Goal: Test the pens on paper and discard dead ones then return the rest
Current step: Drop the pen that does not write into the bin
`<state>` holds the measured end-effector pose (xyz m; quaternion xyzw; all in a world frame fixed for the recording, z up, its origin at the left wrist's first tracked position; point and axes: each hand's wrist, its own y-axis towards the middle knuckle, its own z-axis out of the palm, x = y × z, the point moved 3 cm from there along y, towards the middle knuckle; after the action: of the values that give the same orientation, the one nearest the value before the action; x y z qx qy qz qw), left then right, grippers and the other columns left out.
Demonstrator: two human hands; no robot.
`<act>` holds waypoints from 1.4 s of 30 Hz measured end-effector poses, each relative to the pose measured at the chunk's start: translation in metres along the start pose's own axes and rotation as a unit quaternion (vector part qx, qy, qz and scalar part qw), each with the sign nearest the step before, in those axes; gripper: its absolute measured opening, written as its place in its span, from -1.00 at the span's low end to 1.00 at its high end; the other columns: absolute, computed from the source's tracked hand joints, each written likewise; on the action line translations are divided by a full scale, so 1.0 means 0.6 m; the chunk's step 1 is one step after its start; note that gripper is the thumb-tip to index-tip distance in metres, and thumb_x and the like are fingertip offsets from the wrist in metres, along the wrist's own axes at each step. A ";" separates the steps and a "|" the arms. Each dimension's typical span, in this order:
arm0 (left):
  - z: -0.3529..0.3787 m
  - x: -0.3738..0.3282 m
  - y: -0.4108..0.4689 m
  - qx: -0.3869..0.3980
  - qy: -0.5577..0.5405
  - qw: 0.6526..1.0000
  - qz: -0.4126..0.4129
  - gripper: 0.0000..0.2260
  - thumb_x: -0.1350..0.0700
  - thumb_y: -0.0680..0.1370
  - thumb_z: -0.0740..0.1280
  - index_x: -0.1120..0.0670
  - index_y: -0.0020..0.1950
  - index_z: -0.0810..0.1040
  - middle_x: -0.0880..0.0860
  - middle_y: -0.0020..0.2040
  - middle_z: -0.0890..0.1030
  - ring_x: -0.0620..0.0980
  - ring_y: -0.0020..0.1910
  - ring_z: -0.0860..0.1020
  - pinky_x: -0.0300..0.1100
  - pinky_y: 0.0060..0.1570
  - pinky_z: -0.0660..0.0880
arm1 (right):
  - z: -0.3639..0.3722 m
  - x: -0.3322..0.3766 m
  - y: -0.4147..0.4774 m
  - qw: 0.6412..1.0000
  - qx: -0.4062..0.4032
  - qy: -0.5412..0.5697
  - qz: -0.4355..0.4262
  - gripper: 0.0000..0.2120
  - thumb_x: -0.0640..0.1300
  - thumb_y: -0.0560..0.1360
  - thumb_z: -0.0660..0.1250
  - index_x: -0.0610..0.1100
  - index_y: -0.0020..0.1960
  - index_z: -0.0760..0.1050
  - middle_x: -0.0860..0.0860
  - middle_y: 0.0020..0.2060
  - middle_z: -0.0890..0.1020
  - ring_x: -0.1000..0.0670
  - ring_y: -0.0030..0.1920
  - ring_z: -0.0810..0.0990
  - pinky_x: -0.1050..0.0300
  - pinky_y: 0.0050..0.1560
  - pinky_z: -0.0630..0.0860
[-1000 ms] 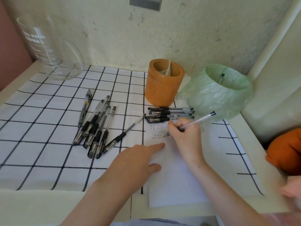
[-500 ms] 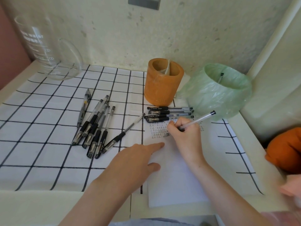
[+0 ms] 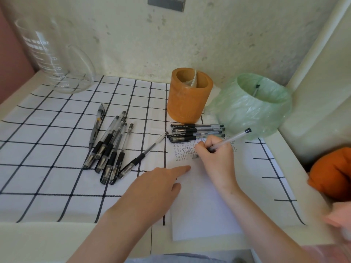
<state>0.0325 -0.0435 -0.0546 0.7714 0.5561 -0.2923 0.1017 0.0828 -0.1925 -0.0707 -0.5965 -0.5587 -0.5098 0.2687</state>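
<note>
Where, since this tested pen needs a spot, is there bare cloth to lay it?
Free: the checked cloth between glass beaker and loose pen pile, and the cloth left of the left hand. Crowded: around the orange holder, four-pen row and green bin.

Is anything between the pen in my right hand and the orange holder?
Four pens lie in a row before the holder, between it and the pen in the right hand. Nothing stands higher.

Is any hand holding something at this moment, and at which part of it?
The right hand grips a clear pen near its writing end, tip at the paper. The left hand holds nothing; it presses flat on the paper.
</note>
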 end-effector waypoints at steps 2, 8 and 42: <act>0.001 -0.001 0.002 -0.022 -0.009 1.000 0.000 -0.58 0.10 0.62 0.02 -0.18 0.46 0.14 -0.02 -0.21 0.52 -0.04 -0.31 0.48 -0.27 -0.36 0.33 | -0.003 0.005 0.001 1.000 -0.001 0.018 0.018 -0.59 -0.33 0.44 0.34 -0.10 -0.46 0.23 0.12 -0.62 0.28 0.15 -0.52 0.23 0.32 -0.44 0.20; -0.020 -0.003 0.008 -0.068 -0.215 0.974 -0.021 -0.62 0.03 0.64 0.02 0.13 0.41 0.32 0.04 -0.07 0.60 -0.07 -0.23 0.48 -0.40 -0.27 0.36 | -0.027 0.039 -0.007 0.954 0.067 0.234 0.173 -0.69 -0.06 0.55 0.27 -0.23 -0.27 0.52 -0.02 -0.59 0.43 0.05 -0.58 0.33 0.26 -0.57 0.20; -0.056 -0.024 -0.018 -0.200 -0.155 0.967 0.036 -0.81 0.01 0.51 0.29 0.07 -0.25 0.51 -0.06 -0.47 0.42 -0.16 -0.41 0.40 -0.36 -0.39 0.30 | -0.043 0.077 -0.031 0.940 0.241 0.206 0.125 -0.67 0.04 0.41 0.30 -0.22 -0.06 0.62 0.02 -0.50 0.46 0.10 -0.50 0.31 0.30 -0.51 0.22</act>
<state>0.0309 -0.0351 -0.0176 0.6999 0.5528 -0.2876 0.3490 0.0505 -0.1931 -0.0244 -0.4606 -0.5182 -0.4337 0.5756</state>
